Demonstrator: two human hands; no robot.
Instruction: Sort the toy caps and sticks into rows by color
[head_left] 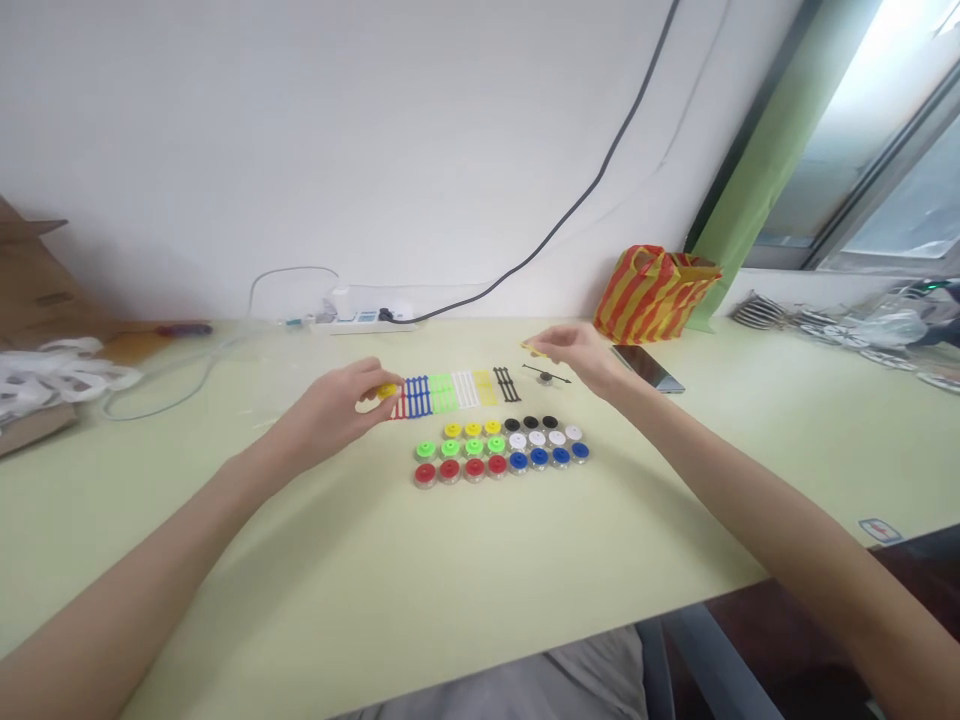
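My left hand (352, 405) pinches a yellow disc (387, 391) beside the left end of a row of thin strips. The strips run from red (400, 404) through blue (418, 396), green (443, 392), white (466, 388) and yellow (486, 386) to black (507, 384). My right hand (576, 352) holds a thin yellow strip (533, 349) above the table, just behind a dark disc (545, 378) with a black strip lying across it. Nearer me stand rows of round pieces with yellow (472, 430), black (531, 423), green (474, 447), white (537, 438), red (474, 468) and blue (539, 457) tops.
A striped bag (652, 295) and a phone (648, 368) lie beyond my right forearm. Against the wall is a power strip (360, 320) with a black cable. White plastic bags (64, 380) sit at far left, and coiled items (757, 312) at far right.
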